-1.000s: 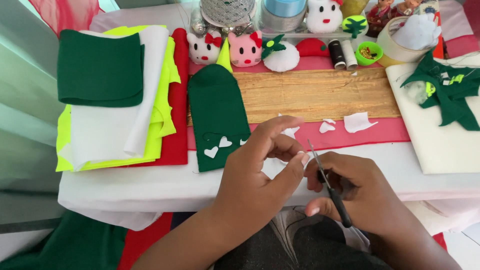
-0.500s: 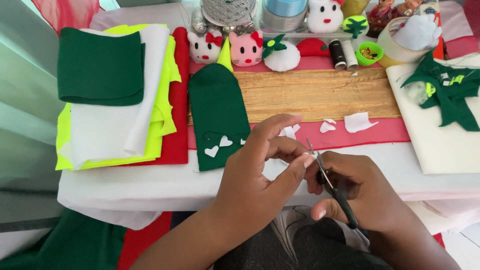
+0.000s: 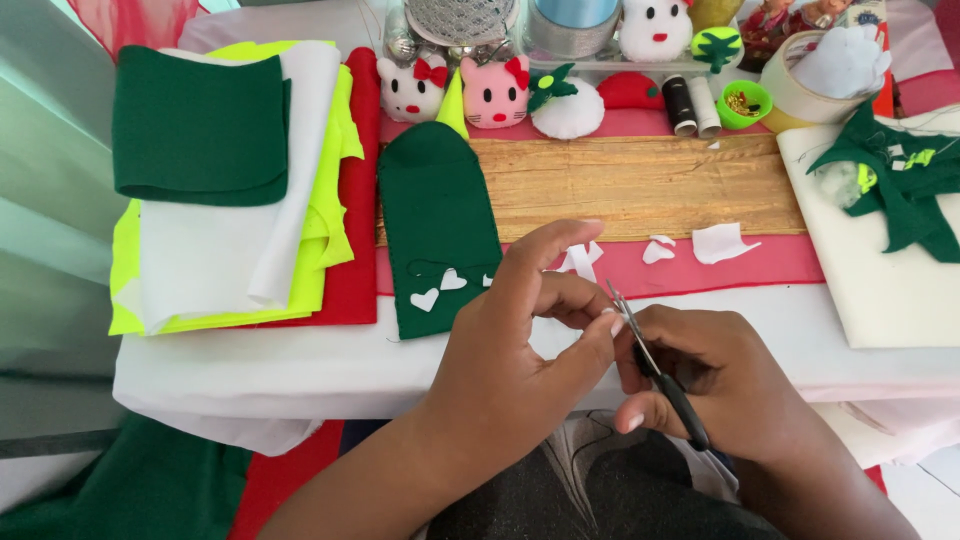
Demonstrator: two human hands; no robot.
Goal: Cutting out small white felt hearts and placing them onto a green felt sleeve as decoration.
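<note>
Right hand [image 3: 725,385] grip clamped on scissors [image 3: 655,365], long axis diagonal, tips up-left toward left hand [image 3: 520,350] pinched fingertips.

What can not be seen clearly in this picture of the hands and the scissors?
- Head view: whatever the left hand pinches is hidden behind its fingertips.
- The scissors: handles buried inside the right hand.
- Silver object at the back: cut off by the top edge.
- Small green cup: contents too small to tell.

A single head-worn view looks steeply down, close over both hands, toward the table [image 3: 300,360] ahead.
</note>
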